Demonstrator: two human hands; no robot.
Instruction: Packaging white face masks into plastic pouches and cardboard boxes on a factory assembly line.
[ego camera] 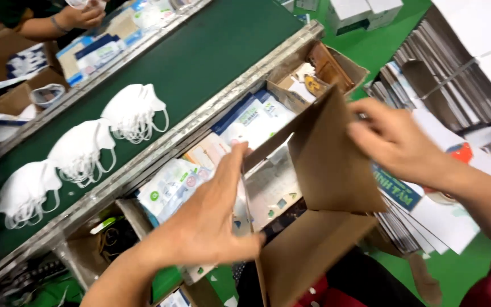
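Running from far right to near left, a dark green conveyor belt (211, 51) carries three stacks of white face masks (80, 150), while another person's hand (83, 16) works at its far left edge. At centre the left hand (208, 219), fingers spread flat, presses one wall of a brown cardboard box (325, 193) held half-unfolded over packaged masks (169, 187), apparently to square it. To the right, the right hand (396, 142) pinches the upright flap, above flattened cartons (427, 68) stacked on the green floor (456, 273).

Matt brown cardboard box (331, 170), glossy plastic packets (171, 185), soft white cloth masks (134, 111), dull green belt (200, 57).
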